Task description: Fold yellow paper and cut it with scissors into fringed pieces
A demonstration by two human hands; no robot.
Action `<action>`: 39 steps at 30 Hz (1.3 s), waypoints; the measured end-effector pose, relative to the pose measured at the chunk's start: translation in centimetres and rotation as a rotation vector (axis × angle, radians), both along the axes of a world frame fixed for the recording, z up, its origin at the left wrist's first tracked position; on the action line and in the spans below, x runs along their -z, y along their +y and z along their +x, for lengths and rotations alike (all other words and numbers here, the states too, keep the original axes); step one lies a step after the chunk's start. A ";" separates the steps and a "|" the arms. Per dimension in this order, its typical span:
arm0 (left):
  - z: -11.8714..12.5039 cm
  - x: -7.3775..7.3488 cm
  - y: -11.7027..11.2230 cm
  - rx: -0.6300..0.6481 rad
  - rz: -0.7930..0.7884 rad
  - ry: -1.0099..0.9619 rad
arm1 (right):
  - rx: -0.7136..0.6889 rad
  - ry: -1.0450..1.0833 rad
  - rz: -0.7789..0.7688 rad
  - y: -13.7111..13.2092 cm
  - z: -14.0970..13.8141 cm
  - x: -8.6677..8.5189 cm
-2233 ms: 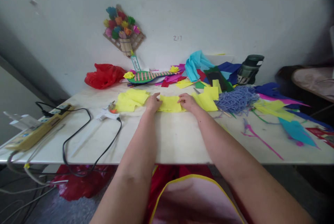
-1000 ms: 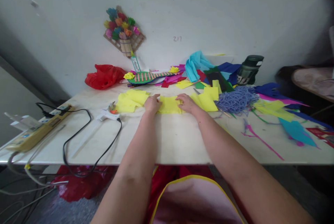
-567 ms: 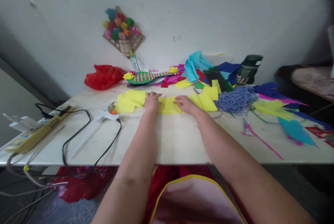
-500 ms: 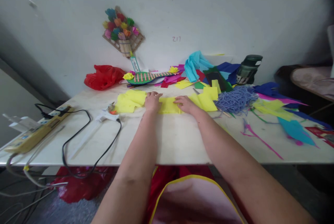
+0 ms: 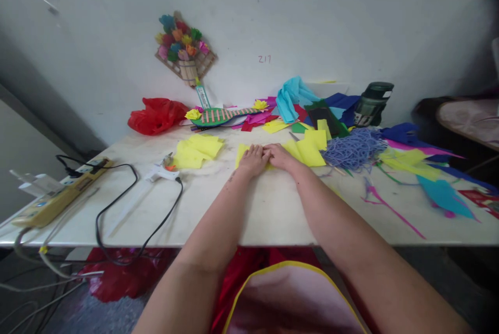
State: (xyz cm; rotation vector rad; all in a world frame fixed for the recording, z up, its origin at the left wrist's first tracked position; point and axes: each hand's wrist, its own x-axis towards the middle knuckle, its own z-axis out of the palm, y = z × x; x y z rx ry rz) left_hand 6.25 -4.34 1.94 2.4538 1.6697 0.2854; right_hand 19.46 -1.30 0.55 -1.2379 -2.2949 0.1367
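A piece of yellow crepe paper [image 5: 241,154] lies on the table under both of my hands. My left hand [image 5: 254,159] rests flat on it, fingers stretched forward and to the right. Close against those fingertips, my right hand [image 5: 279,156] has its fingers bent down and together on the paper's right part; their tips are partly hidden. More yellow paper pieces [image 5: 312,148] spread just right of my right hand. To the left, apart from my hands, sits another stack of yellow paper [image 5: 198,150].
A white glue gun [image 5: 156,173] with a black cord lies left, near a power strip [image 5: 64,196]. Purple shredded paper [image 5: 353,149] and a dark bottle [image 5: 373,104] stand right. Behind are a red plastic bag [image 5: 156,116], a woven green piece [image 5: 222,115] and coloured paper.
My left hand has moved right, from beside the left stack onto the paper next to my right hand. My right hand has stayed nearly in place.
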 end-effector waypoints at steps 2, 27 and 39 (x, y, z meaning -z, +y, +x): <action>-0.2 0.2 0.2 0.003 -0.033 0.015 | -0.002 -0.034 0.020 0.2 0.0 0.2; 0.2 0.6 0.4 -0.075 -0.014 0.132 | 0.020 -0.092 -0.005 0.8 1.1 0.4; 0.3 0.7 0.6 -0.111 -0.017 0.116 | 0.260 -0.109 -0.072 1.2 2.3 1.1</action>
